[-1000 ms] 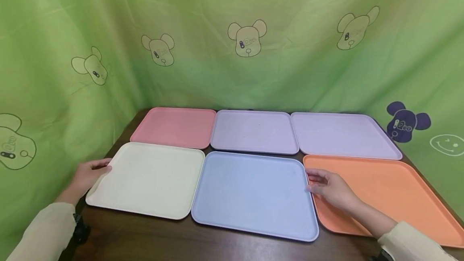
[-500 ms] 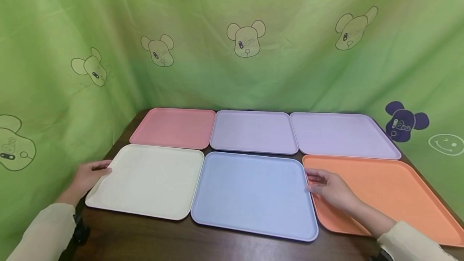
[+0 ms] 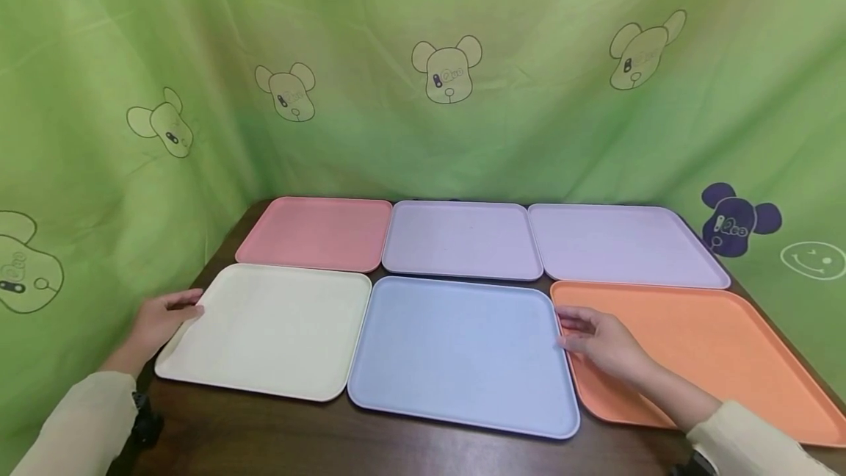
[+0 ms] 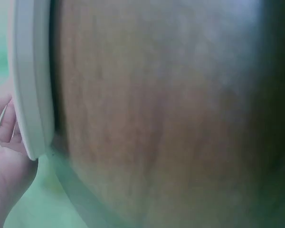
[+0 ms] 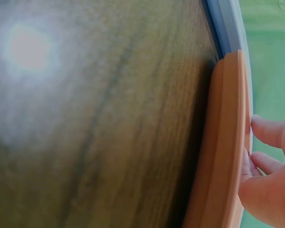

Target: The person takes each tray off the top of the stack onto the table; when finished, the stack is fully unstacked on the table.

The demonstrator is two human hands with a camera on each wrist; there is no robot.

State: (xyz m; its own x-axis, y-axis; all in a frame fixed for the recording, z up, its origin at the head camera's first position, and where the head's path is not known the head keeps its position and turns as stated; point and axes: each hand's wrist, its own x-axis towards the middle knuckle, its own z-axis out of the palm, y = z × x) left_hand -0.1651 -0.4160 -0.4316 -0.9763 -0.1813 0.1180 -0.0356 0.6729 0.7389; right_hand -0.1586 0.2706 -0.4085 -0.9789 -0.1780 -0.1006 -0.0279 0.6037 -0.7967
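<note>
In the head view my left hand (image 3: 158, 322) is at the left rim of a white tray (image 3: 264, 333), fingertips on the edge. The left wrist view shows the loosely bent fingers (image 4: 7, 121) beside the rim of this tray (image 4: 32, 85). My right hand (image 3: 608, 344) reaches over an orange tray (image 3: 707, 344), its thumb and fingertips at the right rim of a light blue tray (image 3: 463, 351), where the two trays meet. In the right wrist view the thumb and fingers stand apart beyond the orange rim (image 5: 225, 137).
A pink tray (image 3: 317, 233) and two lilac trays, one in the middle (image 3: 463, 241) and one at right (image 3: 628, 244), form the back row on a dark brown wooden table (image 3: 396, 446). A green curtain (image 3: 370, 145) with bear-head drawings hangs behind and at both sides.
Over the first half second the far edge of the white tray shifted slightly down and toward me. Both hands have kept almost the same place since; the whole view drifts slightly.
</note>
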